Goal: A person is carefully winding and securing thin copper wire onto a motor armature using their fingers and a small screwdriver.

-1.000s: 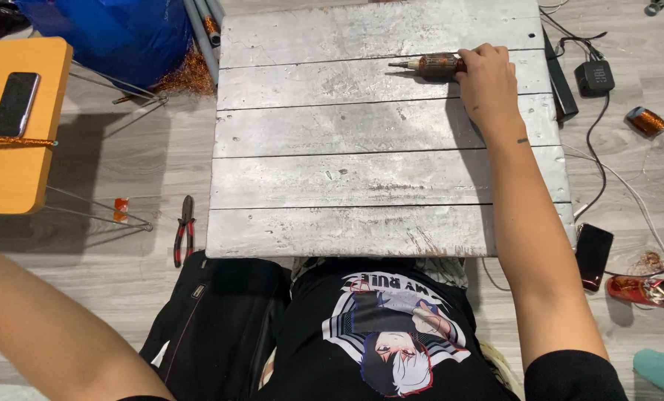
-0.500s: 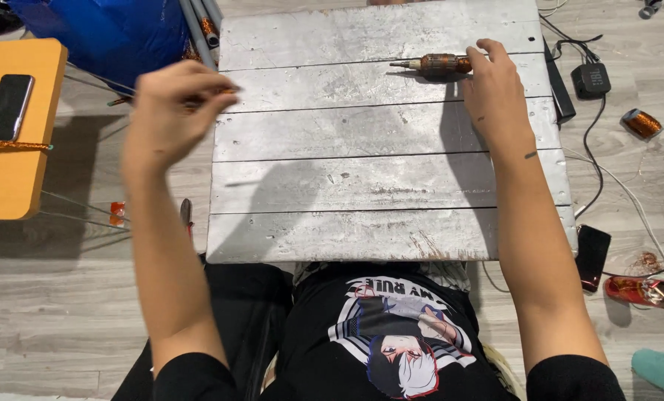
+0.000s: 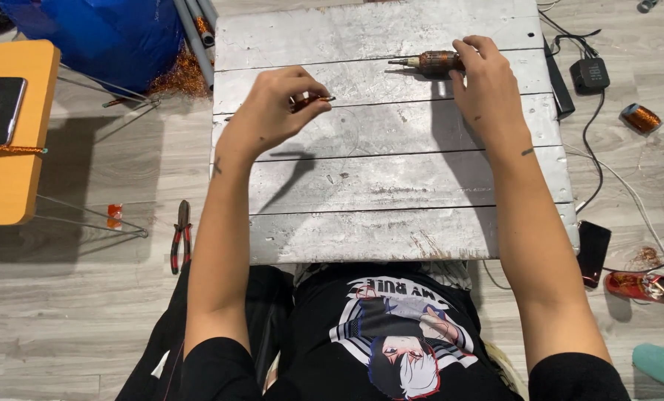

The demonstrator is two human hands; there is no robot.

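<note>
My right hand (image 3: pixel 488 89) rests on the far part of a grey plank board (image 3: pixel 391 178) and grips a motor armature (image 3: pixel 432 62) wound with copper wire, its shaft pointing left. My left hand (image 3: pixel 272 111) hovers over the board's left side, fingers pinched on a small copper-coloured piece (image 3: pixel 311 99). A thin wire seems to run from it towards the armature, too fine to be sure.
Red-handled pliers (image 3: pixel 180 236) lie on the wood floor left of the board. An orange table (image 3: pixel 8 141) with a phone (image 3: pixel 1 110) stands at far left, by a blue bag (image 3: pixel 101 37). Right: black adapter (image 3: pixel 589 74), copper wire spool (image 3: pixel 639 118), another phone (image 3: pixel 592 252).
My left hand came up from low at the left and moved right over the board, now pinching the small copper piece. My right hand stayed on the armature.
</note>
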